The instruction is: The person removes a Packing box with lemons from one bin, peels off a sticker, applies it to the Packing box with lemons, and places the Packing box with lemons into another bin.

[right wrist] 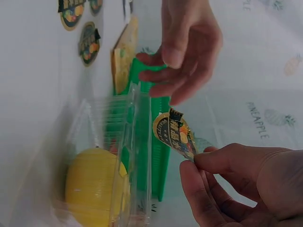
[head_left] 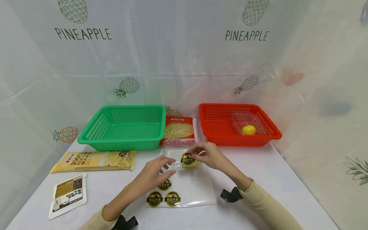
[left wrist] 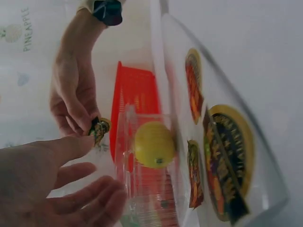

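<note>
Above the clear plastic box (right wrist: pixel 144 142), the round black-and-gold sticker (head_left: pixel 188 159) is pinched by the right hand (head_left: pixel 211 156), the left hand (head_left: pixel 153 171), fingers spread, being held at its eight o'clock; only its rim should be touched.

Beige left sleeve (head_left: pixel 99 221) between seven and eight o'clock in head view; matching right sleeve (head_left: pixel 267 204) between four and five. Black angular left wrist piece (head_left: pixel 126 222); similar right wrist piece (head_left: pixel 230 195), glossy-faced in left wrist view.
</note>
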Tool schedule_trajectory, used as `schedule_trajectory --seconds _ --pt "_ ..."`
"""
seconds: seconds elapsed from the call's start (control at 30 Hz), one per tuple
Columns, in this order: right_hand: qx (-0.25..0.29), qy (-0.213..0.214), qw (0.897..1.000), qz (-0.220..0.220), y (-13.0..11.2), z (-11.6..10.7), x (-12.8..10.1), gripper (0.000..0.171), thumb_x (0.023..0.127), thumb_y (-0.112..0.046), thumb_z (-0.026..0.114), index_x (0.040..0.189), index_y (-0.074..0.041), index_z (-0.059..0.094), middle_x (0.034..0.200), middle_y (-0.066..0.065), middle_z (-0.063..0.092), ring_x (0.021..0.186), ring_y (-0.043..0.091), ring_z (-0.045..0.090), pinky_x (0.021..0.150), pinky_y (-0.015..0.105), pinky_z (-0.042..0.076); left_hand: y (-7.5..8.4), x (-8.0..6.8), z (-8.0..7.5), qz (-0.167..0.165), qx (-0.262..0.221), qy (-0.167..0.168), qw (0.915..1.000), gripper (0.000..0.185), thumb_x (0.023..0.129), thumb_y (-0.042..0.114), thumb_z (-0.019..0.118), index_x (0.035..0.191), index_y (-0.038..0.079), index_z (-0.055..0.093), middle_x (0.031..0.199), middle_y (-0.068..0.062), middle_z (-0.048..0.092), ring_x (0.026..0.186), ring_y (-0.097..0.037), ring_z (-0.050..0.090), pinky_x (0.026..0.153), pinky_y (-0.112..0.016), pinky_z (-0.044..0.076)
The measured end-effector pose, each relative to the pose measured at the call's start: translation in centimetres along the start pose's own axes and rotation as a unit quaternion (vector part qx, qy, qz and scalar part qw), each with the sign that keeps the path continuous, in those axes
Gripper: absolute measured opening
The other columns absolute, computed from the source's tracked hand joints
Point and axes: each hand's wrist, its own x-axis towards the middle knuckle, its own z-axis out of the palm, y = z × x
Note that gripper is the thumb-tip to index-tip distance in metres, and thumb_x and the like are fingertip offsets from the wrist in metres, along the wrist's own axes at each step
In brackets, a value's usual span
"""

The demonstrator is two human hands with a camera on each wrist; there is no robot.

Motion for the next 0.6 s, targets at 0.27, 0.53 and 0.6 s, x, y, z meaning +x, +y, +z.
schedule_trajectory --seconds 0.27,0.53,0.6 --pt "0.012 0.009 1.0 -0.005 -0.4 -0.5 1.1 0.014 0.088 -0.004 0.07 0.101 -0.009 0.074 0.097 0.006 0.074 0.085 0.016 0.067 0.079 0.029 0.06 -1.2 3.5 0.6 -0.052 -0.149 0.052 0.986 0.03 0.091 0.024 0.071 0.118 0.015 0.066 0.104 -0.004 0.072 0.087 -0.015 0.07 0.073 -0.021 0.057" --pt "0.011 0.018 1.0 0.007 -0.1 -0.7 1.8 0.014 0.088 -0.004 0.07 0.102 -0.007 0.074 0.095 0.006 0.074 0.084 0.015 0.066 0.078 0.025 0.059 -1.8 5.2 1.5 -0.065 -0.224 0.069 0.97 0.026 0.09 0.019 0.072 0.116 0.018 0.068 0.102 -0.007 0.072 0.085 -0.018 0.072 0.073 -0.023 0.058" --pt "0.009 0.019 1.0 0.007 0.0 -0.7 2.0 0.014 0.088 -0.004 0.07 0.102 -0.006 0.074 0.095 0.006 0.074 0.083 0.015 0.066 0.079 0.025 0.059 -2.0 5.4 1.7 -0.066 -0.233 0.071 0.9677 0.024 0.09 0.017 0.072 0.114 0.016 0.069 0.101 -0.008 0.073 0.084 -0.025 0.072 0.071 -0.024 0.058"
